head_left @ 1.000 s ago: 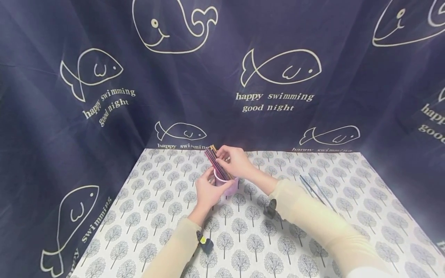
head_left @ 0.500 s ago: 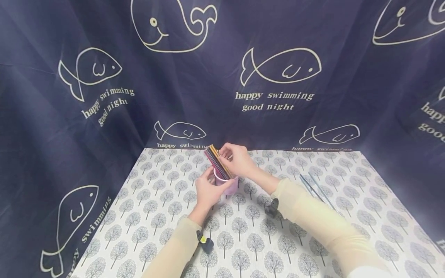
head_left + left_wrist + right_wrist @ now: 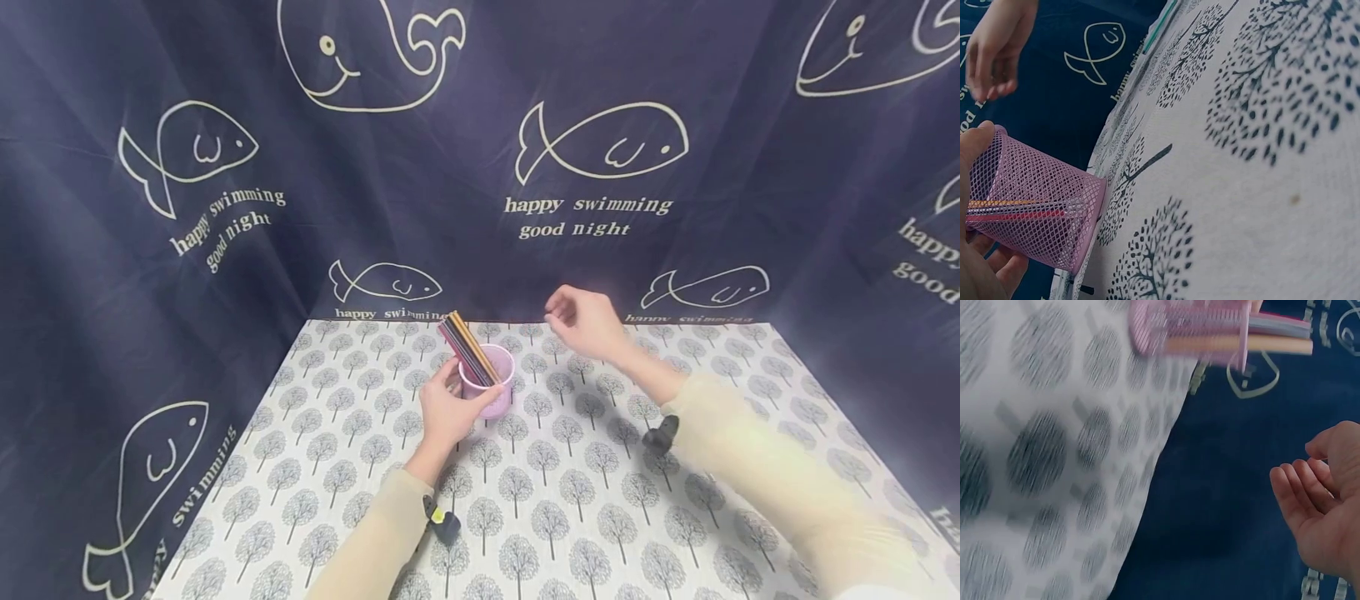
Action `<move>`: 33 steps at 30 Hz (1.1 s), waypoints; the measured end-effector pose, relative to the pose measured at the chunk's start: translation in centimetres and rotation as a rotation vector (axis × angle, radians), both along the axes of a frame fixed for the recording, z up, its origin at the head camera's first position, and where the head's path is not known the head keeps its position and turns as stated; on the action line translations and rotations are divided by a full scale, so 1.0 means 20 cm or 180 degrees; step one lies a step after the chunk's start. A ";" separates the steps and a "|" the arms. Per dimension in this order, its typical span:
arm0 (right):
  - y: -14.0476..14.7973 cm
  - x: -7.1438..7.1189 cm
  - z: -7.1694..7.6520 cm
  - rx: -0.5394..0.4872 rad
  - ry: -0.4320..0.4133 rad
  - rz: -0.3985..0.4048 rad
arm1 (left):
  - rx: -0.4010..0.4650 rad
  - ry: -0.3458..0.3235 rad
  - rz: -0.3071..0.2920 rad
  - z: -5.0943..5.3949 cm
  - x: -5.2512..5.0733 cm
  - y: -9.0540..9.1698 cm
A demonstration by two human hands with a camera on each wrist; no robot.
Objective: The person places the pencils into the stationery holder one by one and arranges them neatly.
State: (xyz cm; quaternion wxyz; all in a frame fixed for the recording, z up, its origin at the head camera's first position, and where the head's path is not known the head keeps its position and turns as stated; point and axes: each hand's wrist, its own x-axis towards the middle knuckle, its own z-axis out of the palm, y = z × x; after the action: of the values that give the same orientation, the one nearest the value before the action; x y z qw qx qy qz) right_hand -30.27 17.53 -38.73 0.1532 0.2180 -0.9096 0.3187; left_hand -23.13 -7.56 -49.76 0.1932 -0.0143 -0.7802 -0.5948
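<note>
A pink mesh cup [image 3: 487,404] stands on the patterned cloth, and my left hand [image 3: 450,408] grips its left side, fingers and thumb around it. Several dark, red and orange pencils [image 3: 468,350] lean left in the cup, tops over the rim. In the left wrist view, the mesh cup [image 3: 1041,200] shows the pencils' lower ends through its wall. My right hand [image 3: 588,321] is raised to the right of the cup, away from it, fingers loosely curled and holding nothing. The right wrist view shows that hand [image 3: 1322,500] empty too.
The table has a white cloth with grey trees [image 3: 540,500]. Behind it hangs a dark blue curtain [image 3: 465,183] with fish drawings. A thin teal stick [image 3: 1159,28] lies at the cloth's far side in the left wrist view.
My right hand has let go of the pencils and moved right and slightly up. Its sleeve now covers the thin blue sticks on the right. My left hand and the cup have stayed in place.
</note>
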 end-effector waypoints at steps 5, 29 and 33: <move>0.22 -0.01 -0.01 0.0224 0.0053 -0.0227 | -0.0025 0.0024 0.0026 0.00 -0.01 0.00; 0.73 0.14 -0.34 0.1108 -0.0375 -0.0440 | -0.0032 -0.0044 0.0045 0.00 0.00 0.00; 0.75 0.16 -0.39 0.1211 -0.0474 -0.0406 | -0.0023 -0.0063 0.0037 0.00 0.00 0.00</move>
State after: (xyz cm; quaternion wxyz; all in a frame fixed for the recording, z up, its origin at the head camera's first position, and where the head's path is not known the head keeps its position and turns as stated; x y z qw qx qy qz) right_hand -27.04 32.44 -46.51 0.0616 0.1608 -0.9742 0.1462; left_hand -23.10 -7.47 -49.72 0.1889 -0.0047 -0.7843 -0.5909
